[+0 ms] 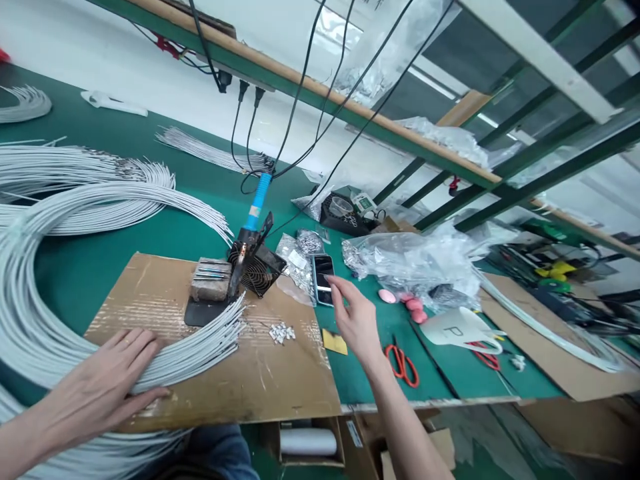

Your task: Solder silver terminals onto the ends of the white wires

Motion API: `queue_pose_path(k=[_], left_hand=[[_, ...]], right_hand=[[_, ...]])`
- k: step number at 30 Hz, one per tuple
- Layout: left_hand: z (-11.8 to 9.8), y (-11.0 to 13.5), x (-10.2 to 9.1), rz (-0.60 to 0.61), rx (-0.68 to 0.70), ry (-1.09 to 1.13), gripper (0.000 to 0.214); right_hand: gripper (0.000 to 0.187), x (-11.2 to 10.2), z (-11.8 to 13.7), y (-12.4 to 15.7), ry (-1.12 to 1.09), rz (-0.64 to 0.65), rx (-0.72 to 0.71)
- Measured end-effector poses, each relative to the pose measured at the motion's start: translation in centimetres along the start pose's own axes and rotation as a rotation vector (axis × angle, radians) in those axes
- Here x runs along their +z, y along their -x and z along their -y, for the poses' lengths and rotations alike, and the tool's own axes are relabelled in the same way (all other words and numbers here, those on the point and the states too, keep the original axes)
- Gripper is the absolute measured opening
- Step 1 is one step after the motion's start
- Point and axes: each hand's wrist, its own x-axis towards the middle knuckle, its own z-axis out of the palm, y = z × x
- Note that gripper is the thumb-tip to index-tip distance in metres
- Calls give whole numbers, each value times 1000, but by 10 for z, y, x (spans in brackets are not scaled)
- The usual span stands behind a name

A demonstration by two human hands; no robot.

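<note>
The person's left hand point(107, 380) lies flat and open, palm down, on a bundle of grey wires point(200, 343) that curves in from the left and ends on a sheet of cardboard point(260, 387) spread over the green table point(90, 267). The fingers are spread across the wires near the cardboard's near left corner and grip nothing.

The right hand point(356, 320) reaches out to the far side, fingers loosely open, with a fingertip touching the phone point(323, 279) that lies face up on the table just beyond the cardboard's far right corner. It holds nothing.

Left of the phone stands a small fan point(255, 270) with a blue-handled soldering iron point(257, 203) propped over it, and a block point(211, 280) just to its left. A few small white connectors point(281, 332) lie on the cardboard between the hands. Red scissors point(401, 363) rest on the table to the right of the right wrist, beside a yellow scrap point(334, 342).
</note>
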Motion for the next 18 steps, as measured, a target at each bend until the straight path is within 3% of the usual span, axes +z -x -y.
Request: queue_pose_path(k=[3, 8, 13, 18], left_hand=[[0, -5, -4, 65, -24, -19, 29], [-3, -8, -11, 167, -42, -90, 35], [-9, -10, -14, 224, -54, -156, 40], [-13, -15, -19, 311, -23, -184, 42]], right_hand=[[25, 32, -8, -52, 79, 132, -29], [34, 88, -32, -123, 276, 296, 55], [34, 117, -53, -148, 474, 384, 167], [31, 122, -54, -152, 578, 407, 176]])
